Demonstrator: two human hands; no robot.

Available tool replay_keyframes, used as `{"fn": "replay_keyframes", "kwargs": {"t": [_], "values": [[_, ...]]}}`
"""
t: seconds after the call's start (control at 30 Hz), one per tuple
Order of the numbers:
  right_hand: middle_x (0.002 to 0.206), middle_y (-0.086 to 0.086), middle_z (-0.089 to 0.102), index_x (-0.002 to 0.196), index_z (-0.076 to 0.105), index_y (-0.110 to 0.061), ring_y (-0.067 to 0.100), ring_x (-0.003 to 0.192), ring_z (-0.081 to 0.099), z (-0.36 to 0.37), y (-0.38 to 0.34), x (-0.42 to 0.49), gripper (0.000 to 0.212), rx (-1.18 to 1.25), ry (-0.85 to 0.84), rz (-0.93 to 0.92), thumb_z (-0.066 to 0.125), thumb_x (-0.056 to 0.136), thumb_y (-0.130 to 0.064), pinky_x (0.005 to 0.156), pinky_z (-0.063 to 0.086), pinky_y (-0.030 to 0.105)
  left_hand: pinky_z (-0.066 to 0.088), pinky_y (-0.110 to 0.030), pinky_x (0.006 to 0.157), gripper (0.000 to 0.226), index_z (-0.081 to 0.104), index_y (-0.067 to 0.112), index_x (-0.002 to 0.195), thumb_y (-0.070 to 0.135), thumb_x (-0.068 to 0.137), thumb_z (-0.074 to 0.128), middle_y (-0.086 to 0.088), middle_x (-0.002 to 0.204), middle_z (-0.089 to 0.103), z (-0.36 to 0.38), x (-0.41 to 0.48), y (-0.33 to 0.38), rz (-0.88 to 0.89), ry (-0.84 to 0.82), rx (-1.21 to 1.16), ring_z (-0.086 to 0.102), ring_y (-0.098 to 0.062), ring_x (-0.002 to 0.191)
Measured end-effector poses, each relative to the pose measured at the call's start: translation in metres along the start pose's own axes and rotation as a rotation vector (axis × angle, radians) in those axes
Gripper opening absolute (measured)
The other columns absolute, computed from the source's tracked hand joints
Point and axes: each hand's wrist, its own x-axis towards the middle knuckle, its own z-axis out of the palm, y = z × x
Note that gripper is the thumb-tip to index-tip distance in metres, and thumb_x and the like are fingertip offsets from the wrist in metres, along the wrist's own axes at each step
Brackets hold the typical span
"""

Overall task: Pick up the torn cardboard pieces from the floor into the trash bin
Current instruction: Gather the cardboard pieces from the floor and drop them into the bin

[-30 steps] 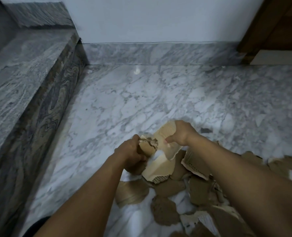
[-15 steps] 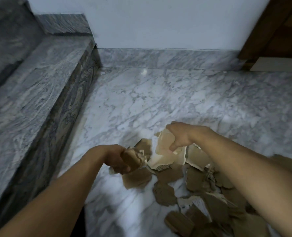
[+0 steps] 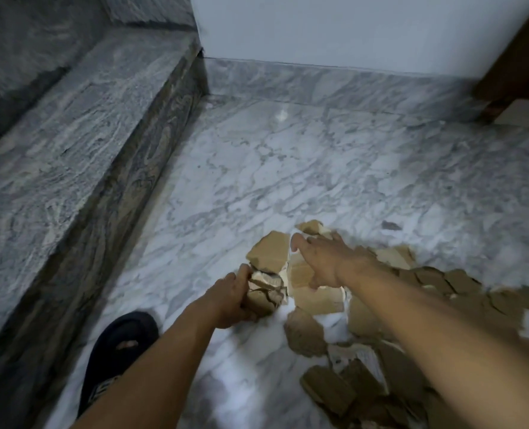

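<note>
Nothing here can be read; the black slipper (image 3: 114, 351) bears a pale mark near its front, too blurred to make out.

A black sandal (image 3: 119, 357) stands near the left hand (image 3: 229, 301), on the person's side of it. A grey marble step (image 3: 80, 125) runs to that hand's left. Far beyond the right hand (image 3: 322, 261): skirting (image 3: 334, 85), white wall (image 3: 350, 29), brown door frame (image 3: 514, 66).

- The torn brown cardboard pieces (image 3: 461, 281) lie on the white veined marble floor (image 3: 288, 181), near right.
- A grey marble step (image 3: 71, 134) runs along the floor's left side.
- A black slipper (image 3: 117, 345) stands between step and pieces.
- The left hand (image 3: 229, 301) is just left of the right hand (image 3: 322, 261), at the pile's far edge.
</note>
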Motion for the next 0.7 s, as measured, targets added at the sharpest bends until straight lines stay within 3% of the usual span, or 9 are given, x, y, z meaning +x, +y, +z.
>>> {"fn": "replay_keyframes", "kwargs": {"t": [0.1, 0.17, 0.27, 0.4, 0.5, 0.6, 0.7], "values": [[0.129, 0.005, 0.06, 0.129, 0.051, -0.014, 0.026, 0.111, 0.058, -0.011, 0.011, 0.004, 0.068, 0.129, -0.104, 0.079, 0.085, 0.075, -0.038, 0.092, 0.05, 0.037, 0.055, -0.034, 0.071, 0.052, 0.048, 0.025, 0.118, 0.03, 0.077, 0.08, -0.004, 0.113, 0.064, -0.01, 0.001, -0.01, -0.024, -0.117, -0.242, 0.064, -0.02, 0.091], [0.129, 0.005, 0.06, 0.131, 0.054, -0.01, 0.024, 0.111, 0.058, -0.027, 0.029, 0.004, 0.076, 0.262, -0.159, 0.182, 0.087, 0.072, -0.045, 0.093, 0.051, 0.035, 0.059, -0.038, 0.081, 0.028, 0.069, 0.028, 0.102, 0.033, 0.077, 0.079, 0.002, 0.102, 0.074, -0.026, 0.005, -0.018, -0.013, -0.225, -0.278, 0.071, -0.017, 0.09], [0.129, 0.006, 0.06, 0.132, 0.054, -0.008, 0.025, 0.114, 0.058, -0.054, 0.054, 0.002, 0.079, 0.486, -0.053, 0.299, 0.088, 0.071, -0.045, 0.091, 0.051, 0.033, 0.056, -0.03, 0.082, 0.016, 0.078, 0.029, 0.091, 0.04, 0.08, 0.077, 0.01, 0.091, 0.077, -0.062, 0.008, -0.018, 0.021, -0.28, -0.224, 0.072, -0.01, 0.087], [0.135, 0.011, 0.056, 0.139, 0.049, -0.004, 0.029, 0.12, 0.055, -0.063, 0.067, 0.026, 0.083, 0.552, 0.071, 0.402, 0.086, 0.075, -0.042, 0.096, 0.048, 0.035, 0.054, -0.032, 0.091, 0.04, 0.072, 0.029, 0.106, 0.047, 0.072, 0.083, 0.004, 0.104, 0.073, -0.095, 0.024, -0.003, -0.014, -0.126, -0.351, 0.068, -0.017, 0.099], [0.142, 0.013, 0.048, 0.141, 0.048, -0.008, 0.031, 0.123, 0.052, -0.05, 0.058, 0.049, 0.087, 0.5, 0.046, 0.442, 0.086, 0.073, -0.047, 0.1, 0.049, 0.039, 0.049, -0.04, 0.102, 0.082, 0.06, 0.033, 0.127, 0.067, 0.056, 0.08, -0.006, 0.131, 0.054, -0.089, 0.047, 0.016, -0.085, -0.034, -0.245, 0.055, -0.028, 0.118], [0.152, 0.013, 0.021, 0.151, 0.028, -0.019, 0.039, 0.135, 0.031, -0.029, 0.045, 0.063, 0.104, 0.393, 0.008, 0.483, 0.088, 0.07, -0.044, 0.104, 0.045, 0.05, 0.039, -0.047, 0.106, 0.08, 0.043, 0.034, 0.139, 0.06, 0.07, 0.076, -0.013, 0.14, 0.026, -0.06, 0.069, 0.026, -0.153, 0.042, -0.017, 0.032, -0.039, 0.128], [0.146, 0.015, 0.028, 0.147, 0.023, -0.026, 0.038, 0.124, 0.045, -0.019, 0.045, 0.068, 0.115, 0.466, 0.073, 0.467, 0.096, 0.059, -0.034, 0.095, 0.052, 0.051, 0.046, -0.047, 0.101, 0.084, 0.038, 0.029, 0.141, 0.049, 0.071, 0.08, -0.015, 0.135, 0.03, -0.043, 0.085, 0.023, -0.14, 0.098, -0.09, 0.045, -0.038, 0.121]]}}
